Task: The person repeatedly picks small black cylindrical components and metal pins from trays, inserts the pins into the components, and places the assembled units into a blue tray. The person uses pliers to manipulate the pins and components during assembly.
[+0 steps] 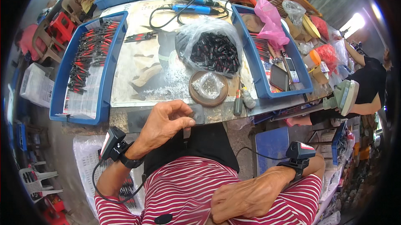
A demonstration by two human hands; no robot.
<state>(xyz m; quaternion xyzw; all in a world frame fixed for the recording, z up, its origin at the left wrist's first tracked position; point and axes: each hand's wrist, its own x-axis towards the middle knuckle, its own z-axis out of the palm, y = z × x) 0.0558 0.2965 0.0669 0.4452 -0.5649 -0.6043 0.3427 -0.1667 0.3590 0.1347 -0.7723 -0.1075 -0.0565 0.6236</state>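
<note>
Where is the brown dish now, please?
In the head view, the brown dish sits near the centre, below the plastic bag and left of the green screwdriver.

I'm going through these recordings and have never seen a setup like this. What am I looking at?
No machine here: these are a person's bare hands, seen from above by a head-worn fisheye camera, which bends straight edges. Each wrist wears a strapped device.

The left hand is at the table's front edge, thumb and fingers close together; whether they pinch something small is unclear. The right hand rests against the striped shirt, with no held object visible.

On the table are a left blue tray of red-and-black tools, a clear bag of black parts and a round brown dish.
</note>
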